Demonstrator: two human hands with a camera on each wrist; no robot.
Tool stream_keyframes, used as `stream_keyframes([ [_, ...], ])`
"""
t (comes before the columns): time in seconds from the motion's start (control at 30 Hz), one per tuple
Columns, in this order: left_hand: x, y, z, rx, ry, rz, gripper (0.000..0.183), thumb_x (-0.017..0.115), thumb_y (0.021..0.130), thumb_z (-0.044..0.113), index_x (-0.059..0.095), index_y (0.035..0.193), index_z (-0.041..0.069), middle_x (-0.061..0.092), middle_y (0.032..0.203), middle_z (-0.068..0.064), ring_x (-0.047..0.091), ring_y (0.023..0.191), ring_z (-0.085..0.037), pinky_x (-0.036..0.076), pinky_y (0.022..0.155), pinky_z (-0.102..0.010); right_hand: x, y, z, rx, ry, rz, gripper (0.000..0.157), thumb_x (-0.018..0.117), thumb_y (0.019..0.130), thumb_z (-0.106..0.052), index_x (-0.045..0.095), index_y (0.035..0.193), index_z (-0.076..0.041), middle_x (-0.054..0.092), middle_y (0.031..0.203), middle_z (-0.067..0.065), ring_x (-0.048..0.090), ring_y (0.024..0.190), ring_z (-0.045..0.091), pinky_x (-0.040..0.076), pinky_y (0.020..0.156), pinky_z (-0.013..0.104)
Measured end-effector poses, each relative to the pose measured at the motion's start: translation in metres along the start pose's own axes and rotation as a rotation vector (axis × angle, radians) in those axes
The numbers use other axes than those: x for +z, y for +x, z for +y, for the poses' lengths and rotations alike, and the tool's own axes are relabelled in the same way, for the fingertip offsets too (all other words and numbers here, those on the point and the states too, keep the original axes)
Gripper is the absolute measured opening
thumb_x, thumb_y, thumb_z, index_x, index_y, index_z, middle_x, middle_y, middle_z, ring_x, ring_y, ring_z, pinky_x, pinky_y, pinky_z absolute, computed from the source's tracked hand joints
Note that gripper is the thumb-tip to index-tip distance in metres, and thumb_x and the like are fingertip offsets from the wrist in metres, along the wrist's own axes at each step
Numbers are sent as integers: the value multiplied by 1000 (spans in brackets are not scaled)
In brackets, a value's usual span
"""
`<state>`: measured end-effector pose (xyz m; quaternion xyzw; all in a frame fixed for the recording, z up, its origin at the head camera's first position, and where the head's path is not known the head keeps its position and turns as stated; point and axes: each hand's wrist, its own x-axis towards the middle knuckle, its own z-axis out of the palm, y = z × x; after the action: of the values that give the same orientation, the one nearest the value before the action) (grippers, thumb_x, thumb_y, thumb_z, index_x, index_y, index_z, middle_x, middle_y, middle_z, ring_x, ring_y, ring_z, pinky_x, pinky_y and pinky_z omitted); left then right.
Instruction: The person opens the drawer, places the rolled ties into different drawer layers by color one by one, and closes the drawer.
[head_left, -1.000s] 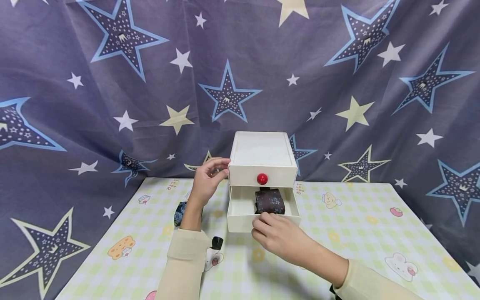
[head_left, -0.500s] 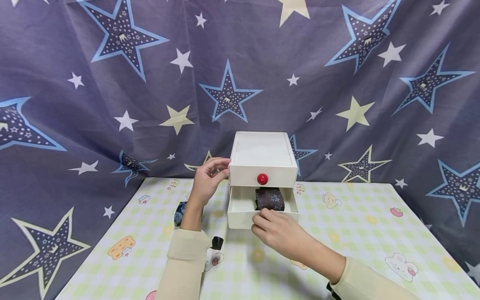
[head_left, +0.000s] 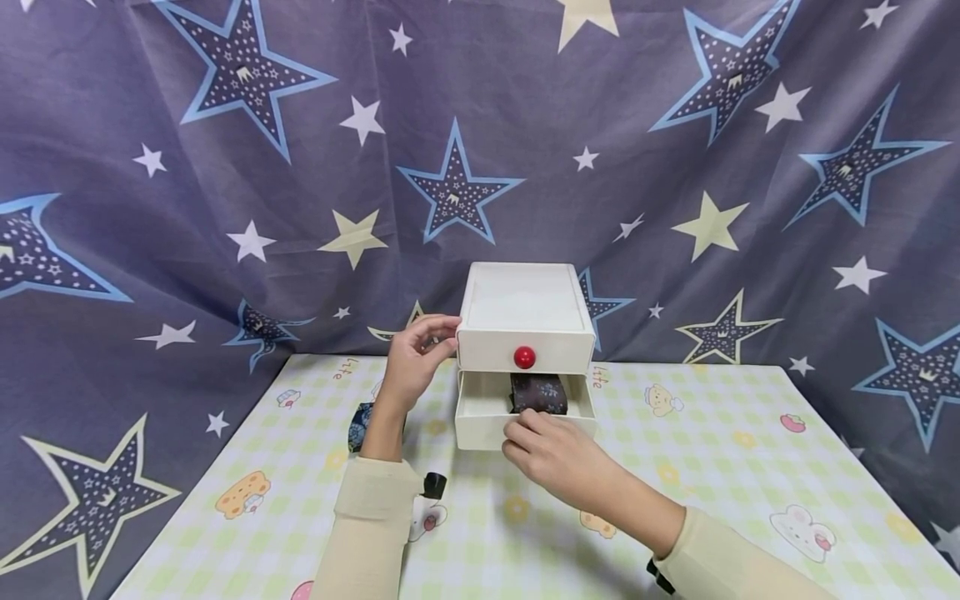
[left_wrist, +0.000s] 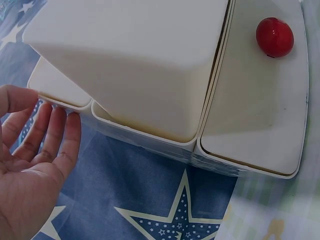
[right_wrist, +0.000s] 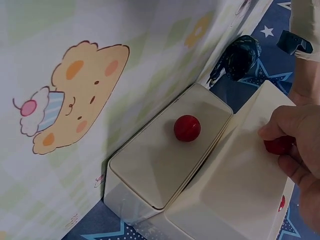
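Observation:
A white two-drawer box point(head_left: 528, 296) stands on the table, its upper drawer closed with a red knob point(head_left: 524, 357). The lower drawer point(head_left: 480, 432) is partly pulled out. Inside it lies a rolled dark necktie point(head_left: 540, 394) with a floral pattern. My right hand point(head_left: 555, 454) is at the drawer's front; in the right wrist view its thumb and fingers pinch the lower red knob point(right_wrist: 277, 145). My left hand point(head_left: 416, 358) touches the box's left side, and its fingers point(left_wrist: 70, 140) look nearly straight in the left wrist view.
A rolled blue patterned necktie point(head_left: 360, 427) lies left of the box, partly behind the left forearm. The checked tablecloth point(head_left: 720, 500) carries cartoon prints. A star-print curtain point(head_left: 525, 100) hangs right behind the box.
The lower drawer has slid a little way inward, with my right hand moving along at its knob. The necktie went back with it. My left hand has stayed in place.

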<state>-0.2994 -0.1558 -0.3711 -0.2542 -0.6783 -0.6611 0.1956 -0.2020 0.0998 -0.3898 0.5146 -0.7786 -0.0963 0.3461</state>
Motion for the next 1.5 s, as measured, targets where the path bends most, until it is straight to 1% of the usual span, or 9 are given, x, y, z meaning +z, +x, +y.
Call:
stream_keyframes([
  [0.13, 0, 1, 1, -14, 4, -2, 30, 68, 92, -10, 68, 122, -10, 62, 123, -27, 63, 100, -15, 56, 80, -23, 0, 1, 1, 3, -4, -19, 4, 68, 93, -7, 68, 93, -11, 59, 99, 0, 50, 92, 19, 48, 76, 27],
  [0.23, 1, 2, 0, -21, 6, -4, 29, 67, 92, -12, 67, 121, -12, 62, 122, -28, 64, 99, -15, 55, 79, -22, 1, 1, 2, 7, -7, -27, 4, 69, 94, -7, 68, 94, -11, 59, 100, 0, 50, 93, 19, 48, 77, 27],
  [0.33, 1, 2, 0, -21, 5, -4, 29, 67, 92, -13, 67, 121, -13, 61, 121, -30, 64, 98, -15, 56, 79, -23, 2, 1, 3, 7, -3, -23, 4, 67, 94, -7, 68, 94, -11, 59, 100, 0, 50, 93, 19, 48, 77, 27],
  [0.4, 1, 2, 0, -17, 3, -2, 29, 67, 92, -12, 67, 121, -12, 62, 121, -29, 64, 99, -14, 56, 80, -23, 3, 2, 4, 8, 2, -17, 4, 66, 93, -6, 68, 95, -10, 59, 101, 0, 51, 94, 20, 48, 77, 27],
  [0.63, -1, -1, -2, 1, 3, 5, 27, 70, 93, -6, 71, 120, -6, 64, 119, -22, 64, 100, -16, 57, 80, -25, 9, 3, 7, 17, 0, -6, 10, 59, 96, -6, 69, 95, -9, 61, 102, 1, 52, 94, 20, 49, 80, 27],
  [0.8, -1, -1, -2, 10, 9, -2, 27, 70, 93, -5, 71, 119, -5, 65, 119, -21, 65, 100, -17, 57, 79, -26, 12, 4, 9, 16, -15, 10, 10, 60, 95, -6, 70, 96, -9, 62, 102, 1, 53, 95, 20, 50, 81, 28],
  [1.03, -1, 0, 0, 16, 12, -3, 27, 70, 93, -5, 71, 119, -5, 65, 119, -21, 65, 99, -17, 57, 79, -25, 14, 6, 13, 26, -20, 4, 19, 51, 97, -7, 70, 98, -9, 63, 105, 1, 54, 99, 21, 50, 85, 29],
  [1.27, 0, 0, 0, 3, 4, 7, 27, 70, 92, -7, 71, 119, -6, 65, 117, -24, 65, 98, -15, 56, 79, -23, 17, 6, 15, 39, -6, -1, 19, 52, 97, -7, 70, 98, -9, 63, 106, 1, 55, 102, 21, 51, 90, 30],
  [1.5, 0, 1, 1, -13, 0, 4, 30, 68, 92, -11, 68, 121, -11, 63, 120, -28, 64, 98, -15, 56, 77, -21, 19, 7, 17, 51, 3, -4, 20, 52, 98, -6, 71, 98, -10, 64, 106, 1, 55, 102, 20, 51, 90, 30],
])
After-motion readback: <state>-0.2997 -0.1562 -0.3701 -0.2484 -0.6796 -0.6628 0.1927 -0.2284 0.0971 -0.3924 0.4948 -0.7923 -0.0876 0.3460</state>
